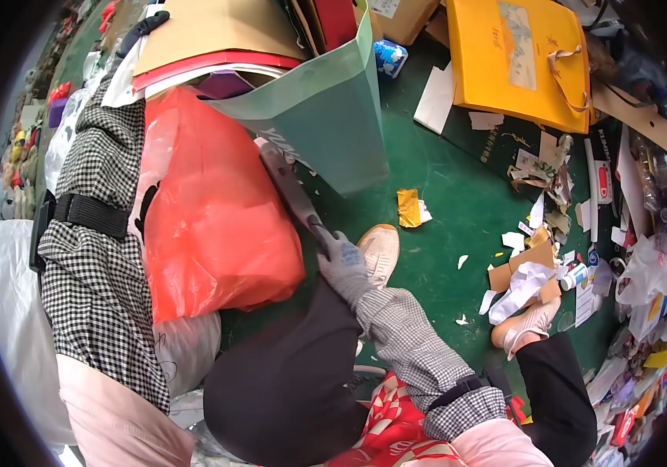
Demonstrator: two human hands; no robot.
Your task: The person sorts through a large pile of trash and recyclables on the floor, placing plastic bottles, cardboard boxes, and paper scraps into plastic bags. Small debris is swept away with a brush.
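My left hand [143, 33], in a dark glove, is at the upper left with its fingers over the edge of a tan cardboard sheet [220, 35]. My right hand [343, 267], in a grey glove, grips the dark handle of a long, flat-bladed knife [286, 180]. The blade points up and left, between a red plastic bag [209, 210] and a pale green carrier bag [325, 117]. Red, white and purple boards [224, 84] stick out of the carrier bag beneath the cardboard.
On the green floor [442, 257] lie paper scraps and a torn yellow piece [409, 208]. A yellow gift bag [520, 62] lies at the upper right. Mixed waste [645, 311] is heaped along the right side. A white plastic sack [18, 311] stands at the left.
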